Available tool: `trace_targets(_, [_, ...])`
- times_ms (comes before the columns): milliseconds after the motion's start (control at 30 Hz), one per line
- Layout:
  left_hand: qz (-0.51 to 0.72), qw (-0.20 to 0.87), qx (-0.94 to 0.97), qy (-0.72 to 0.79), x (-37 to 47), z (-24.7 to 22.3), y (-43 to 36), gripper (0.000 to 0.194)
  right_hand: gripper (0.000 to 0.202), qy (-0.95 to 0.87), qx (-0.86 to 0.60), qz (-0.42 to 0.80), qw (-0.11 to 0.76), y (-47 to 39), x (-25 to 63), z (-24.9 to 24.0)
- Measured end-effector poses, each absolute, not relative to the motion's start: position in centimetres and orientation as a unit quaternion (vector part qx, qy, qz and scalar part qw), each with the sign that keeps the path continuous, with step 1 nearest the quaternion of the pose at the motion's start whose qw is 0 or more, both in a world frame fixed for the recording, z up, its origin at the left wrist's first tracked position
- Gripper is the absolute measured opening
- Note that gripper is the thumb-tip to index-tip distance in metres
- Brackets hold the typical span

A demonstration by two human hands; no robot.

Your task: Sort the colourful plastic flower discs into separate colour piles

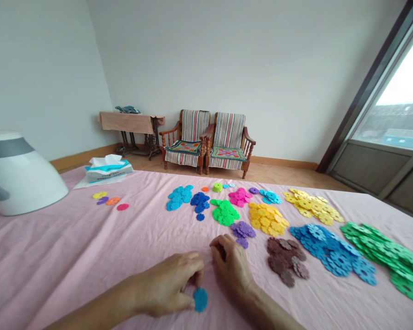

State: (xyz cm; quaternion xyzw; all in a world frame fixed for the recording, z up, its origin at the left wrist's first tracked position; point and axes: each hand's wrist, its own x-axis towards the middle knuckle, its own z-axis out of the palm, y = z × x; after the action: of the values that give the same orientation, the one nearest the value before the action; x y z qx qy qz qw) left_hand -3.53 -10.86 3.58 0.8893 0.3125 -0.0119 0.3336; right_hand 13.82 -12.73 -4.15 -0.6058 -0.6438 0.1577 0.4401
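Note:
My left hand (170, 285) is low in the middle of the view, thumb and curled forefinger pinching a blue flower-shaped plastic disc (200, 299) near the cloth. To its right, my right hand (231, 263) rests with its fingers curled in; whatever may be inside them is hidden. Just beyond the right fingers lies a small purple disc pile (243, 230). A brown disc pile (285, 257) sits to the right of that hand. Farther off are a bright green pile (225, 212) and a dark blue pile (200, 201).
A pink cloth (141, 229) covers the table. More discs lie in yellow (313, 205), orange-yellow (268, 219), blue (333, 251) and green (385, 256) heaps. At left stand a white jug (27, 176) and a tissue box (108, 171); a few loose discs (113, 201) lie nearby.

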Motion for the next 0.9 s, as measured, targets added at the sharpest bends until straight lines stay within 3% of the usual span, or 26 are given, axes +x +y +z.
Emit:
trace_targets(133, [0.004,0.342,0.893,0.292,-3.4,3.4,-10.9,0.026,0.014,-0.646,-0.605,0.16,0.438,-12.7,13.9,-4.2])
trace_targets(500, [0.037,0.379,0.868,0.32,-3.5,1.9,-8.9,0.005,0.016,-0.648,-0.607,0.166,0.429,-12.7,13.8,-3.9])
trace_targets(733, [0.211,0.17,0.816,0.511,-4.1,-0.5,0.6,0.004,0.017,-0.658,-0.611,0.163,0.407,-12.9,13.8,-3.6])
trace_targets(900, [0.255,0.104,0.782,0.558,-4.5,-1.3,4.4,0.005,0.017,-0.658,-0.618,0.157,0.402,-12.9,13.8,-3.5])
